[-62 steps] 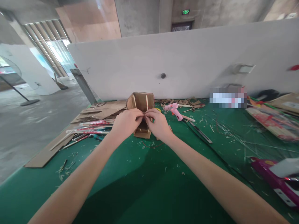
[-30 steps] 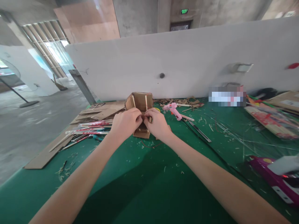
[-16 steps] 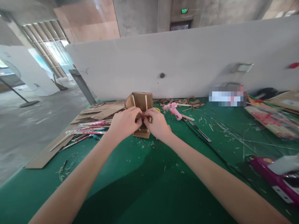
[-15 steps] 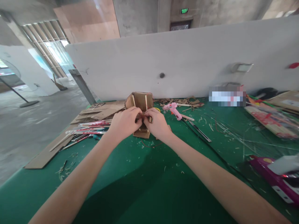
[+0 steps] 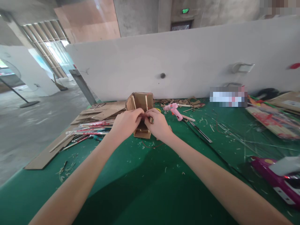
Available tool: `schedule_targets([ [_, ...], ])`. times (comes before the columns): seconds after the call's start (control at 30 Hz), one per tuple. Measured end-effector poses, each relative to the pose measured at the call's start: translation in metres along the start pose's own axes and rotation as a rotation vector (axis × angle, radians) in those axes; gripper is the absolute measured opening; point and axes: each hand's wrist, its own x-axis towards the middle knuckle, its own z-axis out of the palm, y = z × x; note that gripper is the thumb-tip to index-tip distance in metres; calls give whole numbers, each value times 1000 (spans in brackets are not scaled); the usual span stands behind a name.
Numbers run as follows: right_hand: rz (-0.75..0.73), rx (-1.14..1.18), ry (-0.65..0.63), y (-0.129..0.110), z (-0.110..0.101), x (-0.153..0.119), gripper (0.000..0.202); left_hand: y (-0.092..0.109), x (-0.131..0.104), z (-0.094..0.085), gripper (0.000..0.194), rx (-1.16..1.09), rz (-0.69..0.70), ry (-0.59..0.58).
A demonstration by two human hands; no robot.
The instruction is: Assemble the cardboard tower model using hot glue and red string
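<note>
A small cardboard structure (image 5: 141, 99) with upright wooden sticks (image 5: 146, 102) stands at the middle of the table's far side. In front of it my left hand (image 5: 126, 122) and my right hand (image 5: 158, 123) meet fingertip to fingertip. Both hands are closed in a pinch. Whatever lies between the fingers is too small and covered to make out. The structure's lower cardboard flap (image 5: 142, 135) shows beneath the hands. A thin red wire (image 5: 151, 147) curves over the green table (image 5: 140, 181) just below them.
Right of the hands lie a pink glue gun (image 5: 173, 110) and a utility knife (image 5: 201, 132). Cardboard sheets (image 5: 103, 111) and wrapped sticks (image 5: 91, 128) are on the left. A purple tool (image 5: 273, 178) sits at near right, its cable crossing the table. A white partition (image 5: 145, 68) stands behind.
My left hand has turned slightly, its fingers drawn closer around the pinch. The right hand and the cardboard structure have hardly moved.
</note>
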Motion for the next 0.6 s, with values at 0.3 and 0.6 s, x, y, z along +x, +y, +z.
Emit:
schedule_targets([
  [0.3, 1, 5, 9, 1, 1, 0, 16, -2, 1, 3, 21, -25, 32, -1],
  [0.6, -27, -10, 27, 3, 2, -1, 15, -1, 1, 2, 18, -6, 60, 3],
])
